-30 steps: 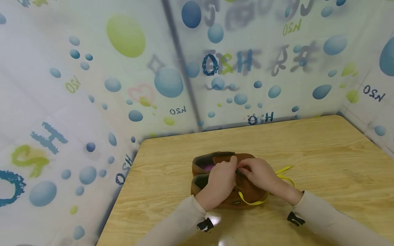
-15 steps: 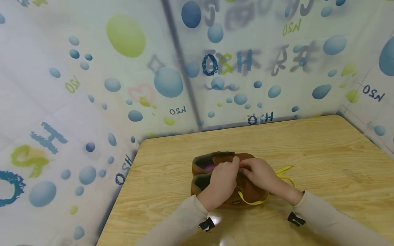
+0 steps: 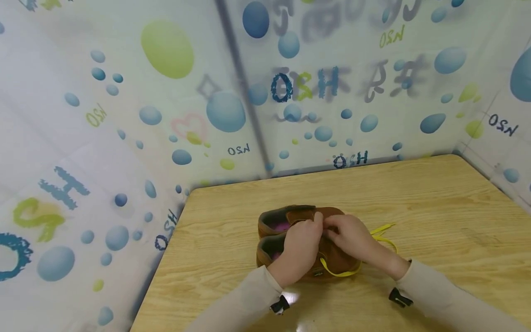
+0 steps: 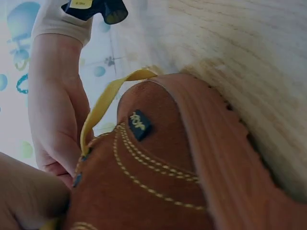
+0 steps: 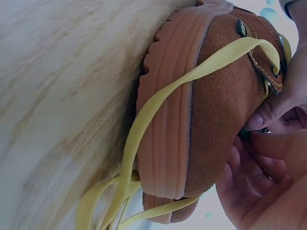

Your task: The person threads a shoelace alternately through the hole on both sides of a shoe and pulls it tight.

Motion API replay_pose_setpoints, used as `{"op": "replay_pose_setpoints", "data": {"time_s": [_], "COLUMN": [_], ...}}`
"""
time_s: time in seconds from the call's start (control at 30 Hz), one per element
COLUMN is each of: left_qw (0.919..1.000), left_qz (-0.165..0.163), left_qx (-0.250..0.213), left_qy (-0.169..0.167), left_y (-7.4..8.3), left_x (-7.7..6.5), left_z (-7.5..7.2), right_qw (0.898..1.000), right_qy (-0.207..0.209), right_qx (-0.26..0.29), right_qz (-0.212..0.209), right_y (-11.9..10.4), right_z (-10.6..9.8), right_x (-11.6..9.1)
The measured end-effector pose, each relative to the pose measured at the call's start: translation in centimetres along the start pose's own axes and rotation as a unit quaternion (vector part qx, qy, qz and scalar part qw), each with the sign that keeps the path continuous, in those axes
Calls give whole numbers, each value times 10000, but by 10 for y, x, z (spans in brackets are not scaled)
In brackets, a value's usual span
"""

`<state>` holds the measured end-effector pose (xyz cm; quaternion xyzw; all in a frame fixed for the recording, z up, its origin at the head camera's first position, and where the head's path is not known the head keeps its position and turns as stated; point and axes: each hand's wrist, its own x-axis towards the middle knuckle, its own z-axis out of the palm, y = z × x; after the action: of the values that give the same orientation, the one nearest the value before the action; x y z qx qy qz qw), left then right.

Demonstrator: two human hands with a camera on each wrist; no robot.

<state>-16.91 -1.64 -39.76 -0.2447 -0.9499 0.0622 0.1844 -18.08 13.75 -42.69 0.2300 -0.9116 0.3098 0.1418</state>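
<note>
Two brown suede shoes stand side by side on the table, toes to the right. Across the lacing area of the near shoe [image 3: 340, 258], both hands meet. My left hand [image 3: 300, 244] grips the shoe's upper, its thumb beside a small dark edge in the right wrist view. With bent fingertips my right hand [image 3: 350, 235] pinches at that same spot; what it pinches is mostly hidden, apparently the lace. A yellow shoelace [image 5: 163, 96] comes out of an eyelet on the near flap and hangs over the toe. The far shoe [image 3: 269, 219] is partly covered by the hands.
The shoes stand on a wooden table [image 3: 220, 221]. Loose lace lies beyond the toes at the right. A patterned curtain wall [image 3: 186, 115] with blue and green drops rises behind and left of the table. Both sleeves carry dark clips.
My left hand has shifted slightly to the right, towards the right hand's fingertips. The right hand and the shoes stay nearly in place.
</note>
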Motion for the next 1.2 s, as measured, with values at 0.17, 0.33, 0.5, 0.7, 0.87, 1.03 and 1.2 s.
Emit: {"op": "replay_pose_setpoints", "data": {"time_s": [0.17,0.33,0.5,0.7,0.87,1.03,1.2], "left_qw": [9952,9946,9934,9913,9694,9709,9736], "left_qz": [62,333,458,820,777,425,204], "left_qx": [971,919,1050,-471,-1805,-1814,-1552], "left_qy": [82,360,74,-912,-1475,-1506,-1664], "left_y": [-2,-9,-12,-24,-34,-30,-24], "left_x": [2,2,2,9,16,26,31], "left_z": [-4,-2,-5,-5,-7,-8,-7], "right_qw": [9979,9946,9914,9902,9897,9895,9892], "right_qy": [300,449,473,280,281,336,361], "right_qx": [-417,-700,-935,-1037,-1074,-986,-993], "right_qz": [-400,-614,-782,-891,-905,-1002,-1017], "right_y": [-3,-5,-6,-8,-7,-6,-5], "right_z": [3,4,4,3,2,2,5], "right_x": [-4,-9,-11,-16,-19,-19,-19]}}
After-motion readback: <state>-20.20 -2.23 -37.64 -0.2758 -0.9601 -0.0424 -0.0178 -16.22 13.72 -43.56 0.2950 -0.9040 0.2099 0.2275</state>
